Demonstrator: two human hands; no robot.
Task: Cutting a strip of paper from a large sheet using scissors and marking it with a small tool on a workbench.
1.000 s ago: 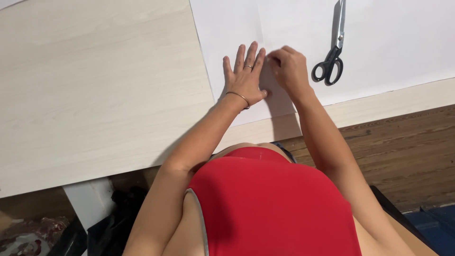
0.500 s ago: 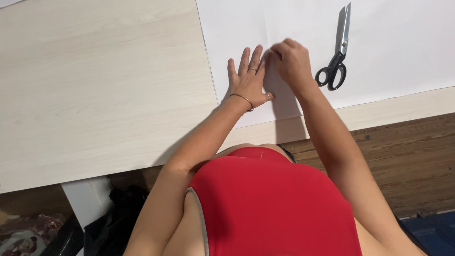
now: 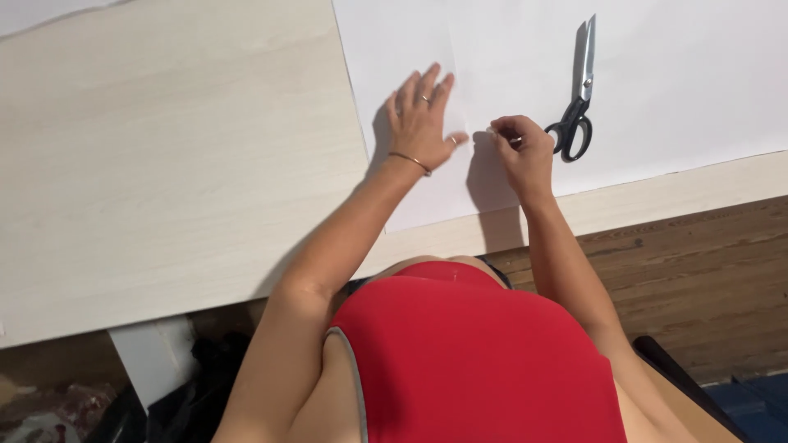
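White paper [image 3: 657,82] under left hand [image 3: 420,119], fingers spread flat; right hand [image 3: 521,152] fingers pinched together.

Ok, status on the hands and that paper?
Left hand flat on white paper sheet. Right hand fingers pinched at the sheet, contents unclear. Black-handled scissors lie closed just right of it.

You're wearing a sleeveless red top with a thin grey edging at the armhole — both arms bare. Your left hand [image 3: 420,119] is carrying rings and a slim wrist bangle — your right hand [image 3: 521,152] is showing none.
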